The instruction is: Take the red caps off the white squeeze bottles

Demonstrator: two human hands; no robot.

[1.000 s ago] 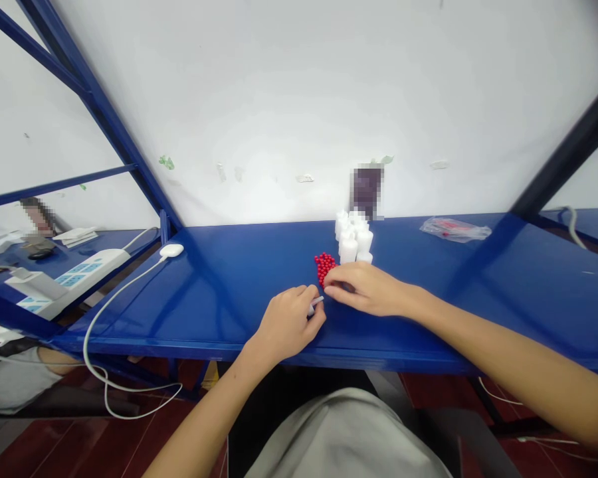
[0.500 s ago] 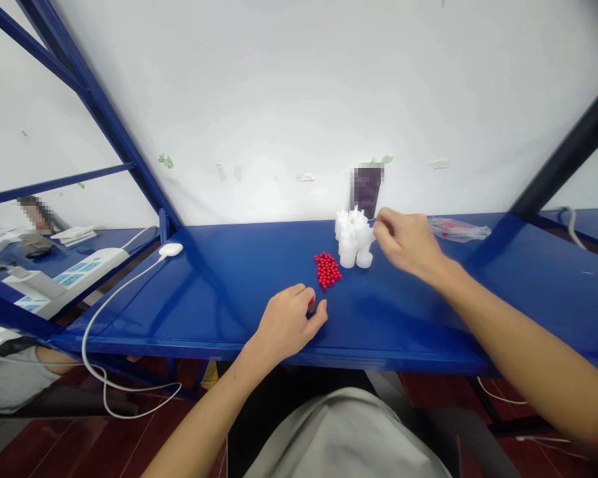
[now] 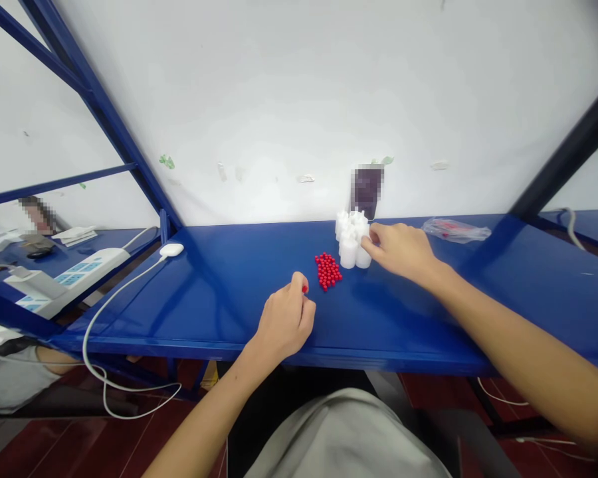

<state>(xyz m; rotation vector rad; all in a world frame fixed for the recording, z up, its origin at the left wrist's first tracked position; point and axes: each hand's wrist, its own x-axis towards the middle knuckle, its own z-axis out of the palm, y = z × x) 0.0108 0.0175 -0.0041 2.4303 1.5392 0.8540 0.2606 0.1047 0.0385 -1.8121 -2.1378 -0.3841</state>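
My left hand (image 3: 286, 317) is closed above the front of the blue tabletop, with a small red piece (image 3: 305, 289) showing at its curled fingertips. Just beyond it lies a patch of several small round red pieces (image 3: 327, 271), close together. A tight group of white plastic bottles (image 3: 347, 249) stands upright behind them, some with narrow nozzle tips. My right hand (image 3: 401, 249) reaches in from the right, its thumb and fingers closed on the front right white bottle (image 3: 363, 257). The fingers hide part of that bottle.
A dark phone-like object (image 3: 367, 191), partly pixelated, leans on the wall behind the bottles. To the right lies a clear plastic bag (image 3: 456, 230) with something red inside. A white cable plug (image 3: 171, 250) and a power strip (image 3: 80, 272) are on the left, by the blue frame (image 3: 124, 139).
The front right bottle has gone from tilted to upright against the group, and my right hand has moved left and lower with it. My left fingers have raised and closed up around the red piece.
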